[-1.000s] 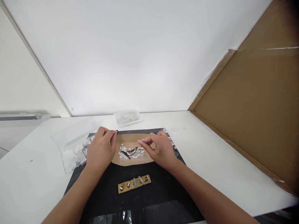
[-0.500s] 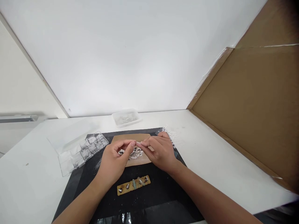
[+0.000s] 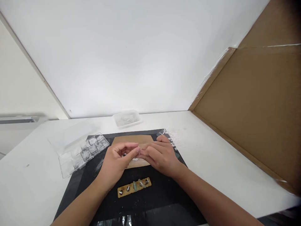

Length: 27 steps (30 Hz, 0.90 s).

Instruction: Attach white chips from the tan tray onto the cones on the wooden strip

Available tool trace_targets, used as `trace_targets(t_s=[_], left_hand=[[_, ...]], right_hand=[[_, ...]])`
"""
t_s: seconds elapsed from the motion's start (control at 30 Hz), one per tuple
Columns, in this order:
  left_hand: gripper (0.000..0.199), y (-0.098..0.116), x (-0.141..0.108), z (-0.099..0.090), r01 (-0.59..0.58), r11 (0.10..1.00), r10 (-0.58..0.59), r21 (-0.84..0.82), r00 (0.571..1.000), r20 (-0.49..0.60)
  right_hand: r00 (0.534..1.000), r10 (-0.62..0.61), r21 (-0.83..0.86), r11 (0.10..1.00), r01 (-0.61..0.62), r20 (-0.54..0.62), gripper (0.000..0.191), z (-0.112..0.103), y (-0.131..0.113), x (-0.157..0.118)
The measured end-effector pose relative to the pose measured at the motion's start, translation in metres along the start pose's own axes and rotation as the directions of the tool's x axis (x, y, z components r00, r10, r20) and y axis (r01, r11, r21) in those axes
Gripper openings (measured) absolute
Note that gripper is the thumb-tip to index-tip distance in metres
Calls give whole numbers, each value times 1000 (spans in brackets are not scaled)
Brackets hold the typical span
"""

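My left hand [image 3: 119,160] and my right hand [image 3: 160,155] meet above a brown sheet [image 3: 133,138] on the black mat. Thumb and fingers of each hand are pinched together at the same spot, around something tiny and pale that I cannot make out. Small white pieces [image 3: 135,159] lie on the sheet, mostly hidden beneath the hands. Nearer to me is a yellowish wavy-edged strip [image 3: 124,191] bearing several short metal studs and a greenish piece [image 3: 134,186].
A clear compartment box [image 3: 84,153] with white bags stands at the left. Behind the mat sits a translucent tray [image 3: 127,119]. Small white chips [image 3: 172,136] are scattered at the mat's far right corner. A cardboard panel [image 3: 249,116] rises at the right.
My hands have closed in on each other and dropped slightly, the fingertips now touching. They cover more of the white pieces on the sheet.
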<state>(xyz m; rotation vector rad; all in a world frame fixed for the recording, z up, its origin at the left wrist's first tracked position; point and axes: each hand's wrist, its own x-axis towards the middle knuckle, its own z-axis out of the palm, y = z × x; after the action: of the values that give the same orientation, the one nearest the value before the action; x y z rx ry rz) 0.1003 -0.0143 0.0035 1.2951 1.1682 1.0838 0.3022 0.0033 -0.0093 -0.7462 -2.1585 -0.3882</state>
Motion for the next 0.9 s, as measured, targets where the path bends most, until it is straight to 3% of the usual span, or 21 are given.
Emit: trace_targets(t_s=[0.17, 0.37, 0.47, 0.67, 0.8, 0.9], left_hand=[[42, 1, -1, 4, 103, 988, -97, -115, 994, 54], [42, -1, -2, 2, 166, 967, -139, -192, 979, 147], [44, 0, -1, 2, 170, 960, -137, -222, 978, 156], [43, -1, 1, 1, 158, 959, -108, -237, 972, 209], [42, -3, 1, 0, 141, 965, -95, -222, 974, 206], [39, -1, 3, -4, 123, 979, -88, -162, 974, 208]], right_hand=[[1000, 9, 99, 995, -12, 28, 31, -1, 1, -3], [967, 250, 253, 939, -231, -45, 32, -1, 2, -4], [954, 298, 265, 922, -282, -24, 36, -3, 2, -3], [974, 227, 270, 939, -211, -27, 34, -3, 4, -3], [985, 163, 272, 952, -143, -52, 15, -1, 4, -4], [987, 152, 278, 951, -131, -54, 20, -2, 6, -4]])
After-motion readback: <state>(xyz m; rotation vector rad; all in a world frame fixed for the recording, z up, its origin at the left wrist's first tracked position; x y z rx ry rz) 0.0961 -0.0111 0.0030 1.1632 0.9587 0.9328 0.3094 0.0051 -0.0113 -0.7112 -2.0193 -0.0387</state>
